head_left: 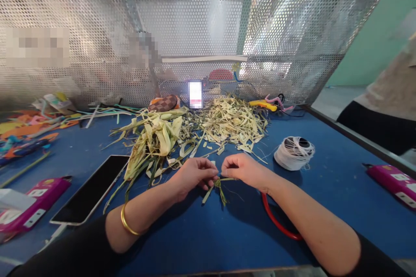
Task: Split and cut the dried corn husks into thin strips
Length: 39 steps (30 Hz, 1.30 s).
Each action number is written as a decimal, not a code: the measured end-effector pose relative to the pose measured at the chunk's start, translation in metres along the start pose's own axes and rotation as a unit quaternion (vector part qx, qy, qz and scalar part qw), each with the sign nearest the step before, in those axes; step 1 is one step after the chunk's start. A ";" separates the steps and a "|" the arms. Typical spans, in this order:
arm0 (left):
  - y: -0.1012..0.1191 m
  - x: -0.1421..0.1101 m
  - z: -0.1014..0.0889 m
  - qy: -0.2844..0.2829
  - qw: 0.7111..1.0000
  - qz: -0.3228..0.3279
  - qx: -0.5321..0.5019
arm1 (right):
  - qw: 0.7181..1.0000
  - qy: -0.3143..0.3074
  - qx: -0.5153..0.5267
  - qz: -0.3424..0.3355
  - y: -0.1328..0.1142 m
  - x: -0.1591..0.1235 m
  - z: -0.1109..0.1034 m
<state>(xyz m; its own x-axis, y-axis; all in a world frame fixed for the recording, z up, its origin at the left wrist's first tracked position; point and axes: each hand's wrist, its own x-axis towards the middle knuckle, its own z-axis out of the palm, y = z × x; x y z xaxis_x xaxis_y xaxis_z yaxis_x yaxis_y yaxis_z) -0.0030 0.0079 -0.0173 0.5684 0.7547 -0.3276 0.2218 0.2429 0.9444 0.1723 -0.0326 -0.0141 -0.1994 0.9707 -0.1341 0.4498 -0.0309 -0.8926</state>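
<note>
My left hand (194, 174) and my right hand (244, 169) meet over the blue table (201, 229), both pinched on a small bundle of green leaf strips (218, 187) whose ends hang down between them. A gold bangle (127, 222) sits on my left wrist. Just beyond my hands lies a pile of pale green leaves (156, 140) and a heap of cut leaf scraps (232, 123). A spool of white thread (294, 152) stands to the right of my right hand.
A dark phone (92, 188) lies at the left, with pink boxes (32, 203) (394, 180) at both table edges. A red loop (276, 220) passes under my right forearm. A yellow tool (263, 104) and a lit phone (195, 94) sit by the perforated metal screen (195, 30). Another person sits at the far right.
</note>
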 end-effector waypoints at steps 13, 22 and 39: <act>0.000 0.001 -0.004 0.010 1.000 0.006 0.022 | 0.996 0.025 -0.062 -0.063 0.002 0.001 -0.008; 0.004 0.000 -0.012 -0.004 0.997 0.025 0.079 | 0.991 -0.012 0.018 -0.134 0.006 0.007 0.012; -0.002 0.006 -0.021 0.002 0.978 0.111 0.174 | 0.991 -0.014 -0.064 -0.117 0.009 0.008 0.017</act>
<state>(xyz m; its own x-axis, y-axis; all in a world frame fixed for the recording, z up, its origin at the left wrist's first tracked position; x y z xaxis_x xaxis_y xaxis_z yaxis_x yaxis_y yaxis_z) -0.0163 0.0250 -0.0206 0.6308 0.7674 -0.1150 0.3497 -0.1489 0.9249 0.1600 -0.0290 -0.0308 -0.3347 0.9406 0.0562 0.4942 0.2260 -0.8395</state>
